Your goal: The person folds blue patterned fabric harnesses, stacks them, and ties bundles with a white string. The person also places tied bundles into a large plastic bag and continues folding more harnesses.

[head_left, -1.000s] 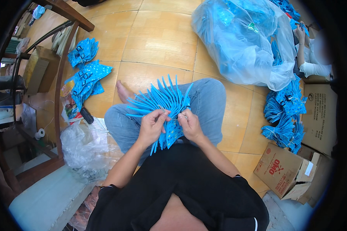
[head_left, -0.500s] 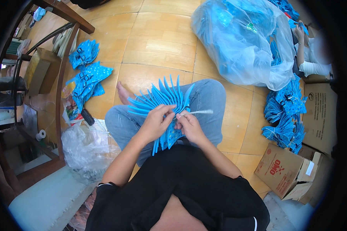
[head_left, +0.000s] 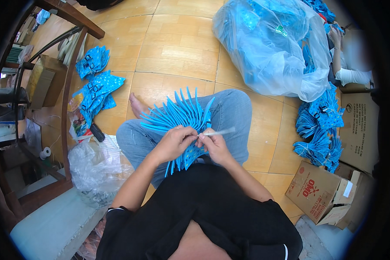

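Lowered left hand (head_left: 176,142) slightly, pinched — couldn't tell on what; gripped pale strip (head_left: 223,131) in right hand (head_left: 215,144), pointing rightward from blue bundle (head_left: 189,114) beneath both.

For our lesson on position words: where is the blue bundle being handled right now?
In the head view, the fanned blue bundle is near the centre, over the person's jeans, partly hidden by the left hand and right hand.

pale-spotted bright blue bundle (head_left: 193,117)
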### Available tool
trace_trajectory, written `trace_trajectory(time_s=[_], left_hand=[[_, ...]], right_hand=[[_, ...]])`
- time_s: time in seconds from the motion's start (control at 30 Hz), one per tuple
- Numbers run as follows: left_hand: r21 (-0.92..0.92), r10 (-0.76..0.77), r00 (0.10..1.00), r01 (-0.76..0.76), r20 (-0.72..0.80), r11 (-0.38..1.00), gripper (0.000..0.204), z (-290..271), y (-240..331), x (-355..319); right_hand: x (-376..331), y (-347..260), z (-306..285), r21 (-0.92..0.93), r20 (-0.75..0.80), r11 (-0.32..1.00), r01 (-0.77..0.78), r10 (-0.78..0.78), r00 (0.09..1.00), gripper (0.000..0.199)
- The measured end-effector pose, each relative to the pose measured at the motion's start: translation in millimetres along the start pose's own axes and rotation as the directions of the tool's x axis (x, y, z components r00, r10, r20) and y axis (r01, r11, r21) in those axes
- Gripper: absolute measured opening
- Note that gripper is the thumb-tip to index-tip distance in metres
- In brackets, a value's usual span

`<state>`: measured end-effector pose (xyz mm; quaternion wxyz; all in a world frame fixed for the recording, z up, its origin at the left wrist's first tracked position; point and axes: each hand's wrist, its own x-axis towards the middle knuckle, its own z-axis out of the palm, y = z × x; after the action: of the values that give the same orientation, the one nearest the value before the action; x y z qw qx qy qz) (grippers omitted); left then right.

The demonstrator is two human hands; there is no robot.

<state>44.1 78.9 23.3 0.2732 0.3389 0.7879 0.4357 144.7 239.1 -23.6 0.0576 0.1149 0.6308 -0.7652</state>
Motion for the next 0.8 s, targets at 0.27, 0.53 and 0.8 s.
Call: trace_trajectory(time_s=[0.27, 0.53, 0.8], left_hand=[[-0.231, -0.230, 0.973, 0.218, -0.025, 0.948, 0.012, 0, 5, 5], [-0.203, -0.223, 0.972, 0.206, -0.067, 0.957, 0.012, 5, 0, 0], [-0.089, 0.032, 0.999, -0.029, 0.028, 0.996, 0.009, 4, 4, -12]], right_hand=[[15, 6, -2, 0.395, -0.012, 0.907, -0.143, 0.161, 0.987, 0.025], [27, 22, 4, 0.663, -0.099, 0.710, -0.237, 0.397, 0.913, 0.022], [18, 27, -3, 0.598, -0.054, 0.766, -0.234, 0.330, 0.942, 0.024]])
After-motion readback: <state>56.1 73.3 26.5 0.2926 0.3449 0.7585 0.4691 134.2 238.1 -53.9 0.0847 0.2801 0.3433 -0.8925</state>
